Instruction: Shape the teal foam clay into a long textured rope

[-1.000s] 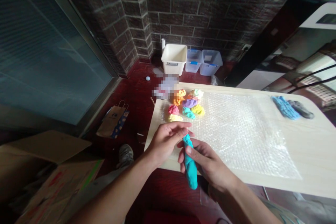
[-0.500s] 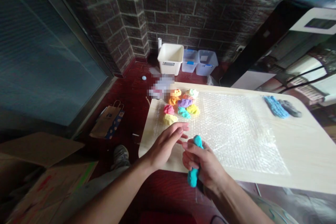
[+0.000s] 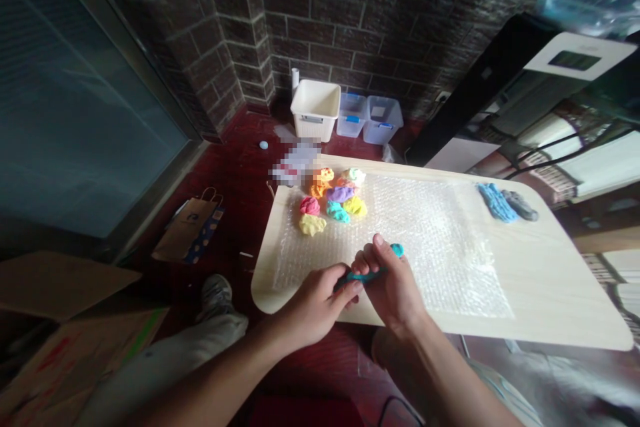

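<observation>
A turquoise roll of modelling clay (image 3: 371, 275) stretches between my two hands above the table's front edge. My right hand (image 3: 387, 277) is wrapped around it, and a rounded end pokes out past the thumb. The fingers and thumb of my left hand (image 3: 325, 297) pinch its other end, which is mostly hidden. Beyond my hands, several soft lumps of clay lie on bubble wrap (image 3: 425, 240): a pale yellow lump (image 3: 313, 225), a red lump (image 3: 310, 205), a turquoise lump (image 3: 339, 212), a purple lump (image 3: 341, 194), a yellow lump (image 3: 355, 205) and orange lumps (image 3: 321, 183).
The light wooden table (image 3: 560, 280) carries a blue bundle (image 3: 497, 203) and a grey bundle (image 3: 520, 205) at its right. A white bin (image 3: 316, 110) and clear tubs (image 3: 383, 120) stand by the brick wall. A paper bag (image 3: 187, 227) and cardboard box (image 3: 85, 347) are at left.
My left hand, open and apart before, has closed on one end of the turquoise clay. My right hand has turned, bringing the roll from upright to nearly sideways. The view has shifted slightly.
</observation>
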Demonstrator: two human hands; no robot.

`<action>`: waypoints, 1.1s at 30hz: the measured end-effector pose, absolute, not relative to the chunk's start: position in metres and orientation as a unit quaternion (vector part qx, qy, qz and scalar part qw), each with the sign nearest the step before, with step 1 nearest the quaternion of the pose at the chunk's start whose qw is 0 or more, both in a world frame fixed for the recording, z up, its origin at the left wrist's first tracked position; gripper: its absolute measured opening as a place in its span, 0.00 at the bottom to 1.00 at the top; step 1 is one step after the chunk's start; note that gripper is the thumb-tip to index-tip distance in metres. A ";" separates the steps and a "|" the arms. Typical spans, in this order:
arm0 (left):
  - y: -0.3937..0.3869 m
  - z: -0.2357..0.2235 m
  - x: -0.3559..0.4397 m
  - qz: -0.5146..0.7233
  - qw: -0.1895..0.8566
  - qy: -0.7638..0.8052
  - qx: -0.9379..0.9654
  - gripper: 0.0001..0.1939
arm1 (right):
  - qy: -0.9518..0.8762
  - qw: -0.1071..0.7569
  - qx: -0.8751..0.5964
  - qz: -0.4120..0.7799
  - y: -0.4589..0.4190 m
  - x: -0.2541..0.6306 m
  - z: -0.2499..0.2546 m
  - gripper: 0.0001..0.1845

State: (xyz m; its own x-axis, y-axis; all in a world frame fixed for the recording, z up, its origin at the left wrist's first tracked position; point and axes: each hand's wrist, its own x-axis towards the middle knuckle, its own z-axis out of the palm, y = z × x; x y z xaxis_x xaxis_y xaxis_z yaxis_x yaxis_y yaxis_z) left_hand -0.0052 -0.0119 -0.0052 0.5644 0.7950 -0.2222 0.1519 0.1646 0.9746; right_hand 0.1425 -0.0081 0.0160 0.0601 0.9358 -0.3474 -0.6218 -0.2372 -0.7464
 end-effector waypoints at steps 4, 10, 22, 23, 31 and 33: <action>-0.014 -0.001 -0.006 0.228 0.591 0.411 0.656 0.16 | -0.141 0.605 -0.409 0.669 -0.004 0.143 0.014 0.31; -0.018 0.002 -0.003 0.206 0.555 0.415 0.691 0.17 | -0.108 0.610 -0.395 0.679 -0.002 0.144 0.012 0.27; -0.023 -0.001 -0.002 0.215 0.521 0.413 0.715 0.13 | -0.114 0.598 -0.412 0.678 -0.003 0.142 0.011 0.28; -0.024 -0.001 -0.002 0.217 0.510 0.413 0.723 0.13 | -0.110 0.596 -0.416 0.678 -0.003 0.142 0.011 0.27; -0.025 -0.006 -0.002 0.180 0.507 0.442 0.717 0.16 | -0.143 0.619 -0.393 0.665 -0.002 0.141 0.016 0.25; -0.025 -0.008 -0.002 0.179 0.492 0.442 0.729 0.13 | -0.136 0.621 -0.397 0.662 -0.003 0.141 0.014 0.28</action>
